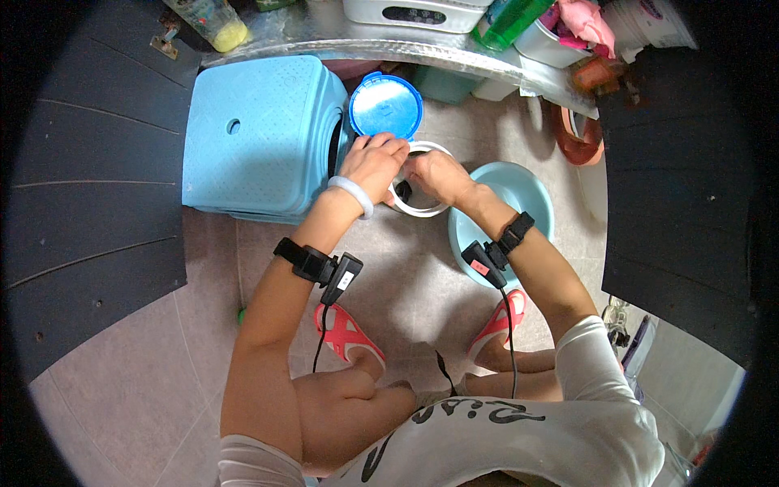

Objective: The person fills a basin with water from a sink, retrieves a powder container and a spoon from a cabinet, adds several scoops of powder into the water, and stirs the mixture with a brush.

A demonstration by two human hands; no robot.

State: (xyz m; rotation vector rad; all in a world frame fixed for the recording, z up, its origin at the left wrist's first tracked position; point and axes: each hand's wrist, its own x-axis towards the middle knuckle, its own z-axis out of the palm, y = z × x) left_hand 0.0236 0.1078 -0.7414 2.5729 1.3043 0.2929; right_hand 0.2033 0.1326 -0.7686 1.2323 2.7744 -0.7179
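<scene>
A round white tub (419, 210) stands on the floor between my hands, its blue lid (387, 106) flipped back at the far side. My left hand (378, 163) rests over the tub's left rim, fingers spread near the lid's edge and thumb low on the side. My right hand (433, 175) reaches in over the opening with its fingers curled; whether they hold something cannot be seen. A small black thing (403, 190) shows inside the tub. Just right of it, partly under my right forearm, is a light blue basin (535, 198).
A large light blue plastic stool or box (255, 140) stands at the left. Across the far side runs a metallic shelf (292, 50) with a white appliance (420, 15) and a green bottle (511, 27). Dark panels (97, 182) flank both sides. A reddish container (578, 143) stands at far right.
</scene>
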